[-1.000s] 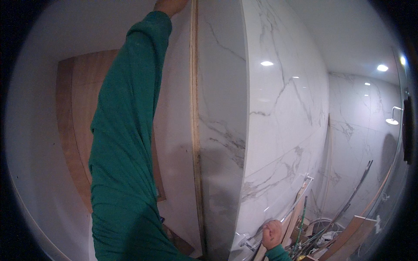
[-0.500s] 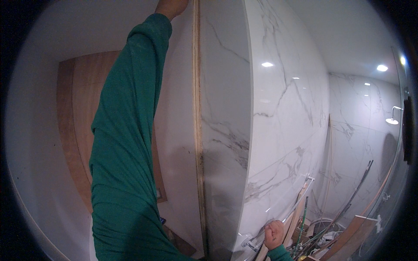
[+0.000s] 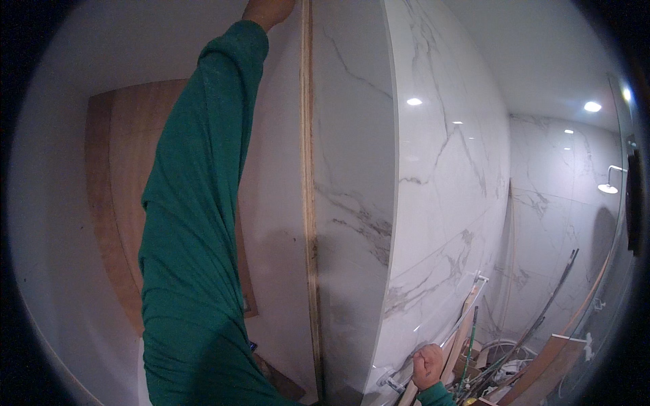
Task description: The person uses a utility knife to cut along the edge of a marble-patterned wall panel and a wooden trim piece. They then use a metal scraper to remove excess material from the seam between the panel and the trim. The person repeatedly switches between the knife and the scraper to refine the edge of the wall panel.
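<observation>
My left arm in a green sleeve stretches up across the head view to the top edge. Only the wrist and heel of my left hand [image 3: 269, 10] show, beside the upper part of a narrow raw wooden edge strip [image 3: 309, 203]; its fingers are out of frame. At the lower right my right hand [image 3: 428, 366] is closed in a fist around a slim metal towel bar [image 3: 458, 326]. The bar is fixed low on the white, grey-veined marble wall [image 3: 440, 203], with a bracket [image 3: 387, 380] just left of the hand.
A brown wooden panel [image 3: 132, 203] is behind my left arm. Wood strips, thin rods and a brown board [image 3: 545, 371] clutter the corner at lower right. Farther back, a shower head [image 3: 607, 189] hangs near a glass pane at the right. A ceiling light [image 3: 592, 107] shines above.
Both hands keep their places. The view has shifted very slightly, so the marble wall's front edge sits a little farther right.
</observation>
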A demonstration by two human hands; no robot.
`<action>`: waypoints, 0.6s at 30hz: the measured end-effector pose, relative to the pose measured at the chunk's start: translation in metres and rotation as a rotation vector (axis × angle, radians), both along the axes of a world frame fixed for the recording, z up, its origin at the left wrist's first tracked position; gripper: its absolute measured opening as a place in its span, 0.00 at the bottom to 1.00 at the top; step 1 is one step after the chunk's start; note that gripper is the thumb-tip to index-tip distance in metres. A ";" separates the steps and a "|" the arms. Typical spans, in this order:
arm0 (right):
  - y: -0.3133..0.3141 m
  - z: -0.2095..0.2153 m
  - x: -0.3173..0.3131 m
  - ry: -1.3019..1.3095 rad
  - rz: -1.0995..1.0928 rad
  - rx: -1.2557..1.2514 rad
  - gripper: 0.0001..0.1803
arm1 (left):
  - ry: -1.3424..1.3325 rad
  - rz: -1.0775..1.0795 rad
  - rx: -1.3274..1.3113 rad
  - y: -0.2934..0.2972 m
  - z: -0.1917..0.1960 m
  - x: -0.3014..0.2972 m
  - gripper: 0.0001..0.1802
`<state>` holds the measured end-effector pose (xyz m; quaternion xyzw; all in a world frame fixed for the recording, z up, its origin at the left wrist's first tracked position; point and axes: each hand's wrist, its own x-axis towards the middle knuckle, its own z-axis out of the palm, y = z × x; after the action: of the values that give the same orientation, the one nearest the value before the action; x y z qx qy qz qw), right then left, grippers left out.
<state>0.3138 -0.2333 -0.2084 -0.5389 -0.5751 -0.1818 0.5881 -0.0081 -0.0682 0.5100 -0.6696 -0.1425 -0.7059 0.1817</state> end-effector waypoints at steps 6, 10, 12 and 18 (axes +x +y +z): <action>-0.001 0.005 -0.003 -0.027 -0.003 0.036 0.09 | 0.056 0.233 0.014 0.010 0.025 -0.003 0.32; 0.003 0.001 0.000 -0.032 -0.004 -0.002 0.09 | 0.055 0.112 0.028 0.020 0.029 -0.011 0.32; 0.000 0.003 -0.001 -0.016 -0.011 0.014 0.09 | 0.135 0.084 -0.122 -0.002 0.016 -0.005 0.32; 0.002 -0.002 0.001 -0.019 -0.010 0.054 0.08 | 0.160 0.195 -0.096 -0.031 -0.002 -0.002 0.36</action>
<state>0.3151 -0.2317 -0.2105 -0.5237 -0.5729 -0.2056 0.5960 -0.0103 -0.0987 0.5078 -0.7148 -0.2253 -0.6215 0.2281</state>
